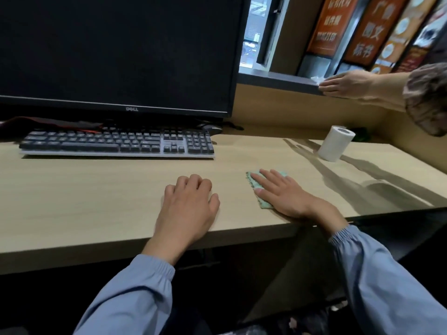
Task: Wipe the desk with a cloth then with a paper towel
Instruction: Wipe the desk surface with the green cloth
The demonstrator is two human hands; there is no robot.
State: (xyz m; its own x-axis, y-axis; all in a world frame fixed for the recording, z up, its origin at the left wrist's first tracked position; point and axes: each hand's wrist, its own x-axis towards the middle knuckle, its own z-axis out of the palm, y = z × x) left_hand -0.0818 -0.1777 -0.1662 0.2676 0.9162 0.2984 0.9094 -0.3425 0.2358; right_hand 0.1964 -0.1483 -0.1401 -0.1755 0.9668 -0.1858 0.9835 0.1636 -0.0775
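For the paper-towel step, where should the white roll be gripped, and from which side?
Probably wrap a hand around the curved side wall of the white paper-towel roll, coming from its near-left side. It stands upright on the light wooden desk, apart from other things, with the partition wall behind it.

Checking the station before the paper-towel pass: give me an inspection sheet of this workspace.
Surface: light wood desk, streaky sheen at the right end.
Job's things: green cloth flat on the desk near the front edge; paper towel roll upright behind it, apart from it.
Clutter: keyboard before a dark monitor.
Hands: right hand pressed flat on the cloth, no closed grip; left hand resting on bare desk, empty.
Cables: red and dark ones under the monitor, unclear.
Surroundings: another person's hand on the raised ledge; posters behind.
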